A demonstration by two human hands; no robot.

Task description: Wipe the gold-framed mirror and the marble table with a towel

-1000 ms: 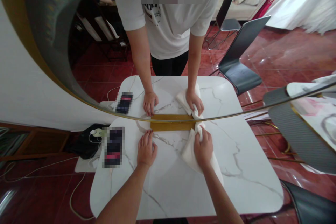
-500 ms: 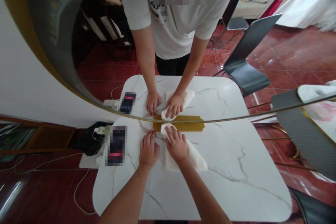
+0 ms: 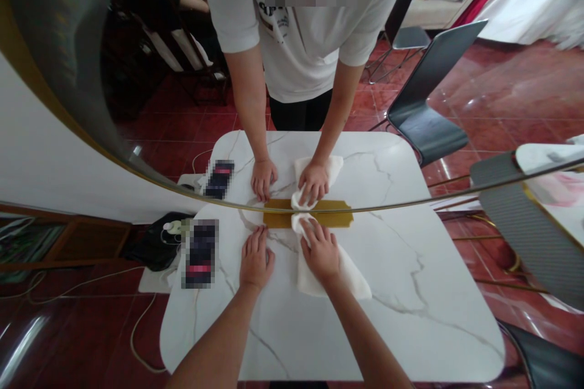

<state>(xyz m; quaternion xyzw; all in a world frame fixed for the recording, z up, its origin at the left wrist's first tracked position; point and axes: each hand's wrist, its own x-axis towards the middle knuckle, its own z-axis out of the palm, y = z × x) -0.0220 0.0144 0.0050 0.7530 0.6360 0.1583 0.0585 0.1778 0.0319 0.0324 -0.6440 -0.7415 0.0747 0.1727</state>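
My left hand [image 3: 256, 260] lies palm down on the white marble-patterned table [image 3: 401, 328], fingers stretched out, its fingertips close to the left end of a gold plate [image 3: 279, 219] at the mirror's lower edge. Under my right hand [image 3: 322, 252] is a white cloth [image 3: 312, 282]; the fingers press on its bunched far end, which covers the middle of the gold plate. The rest of the cloth spreads flat on the tabletop toward me. A large gold-rimmed mirror [image 3: 378, 176] reflects both hands, the cloth and a person in a white shirt.
A blurred-out phone-like object [image 3: 199, 255] lies at the table's left side. Cables [image 3: 137, 334] and a black bag [image 3: 152, 243] are left of the table. A black chair [image 3: 542, 346] stands at the lower right.
My right hand has slid a little to the right along the gold plate, taking the white cloth with it. My left hand has stayed nearly in place.
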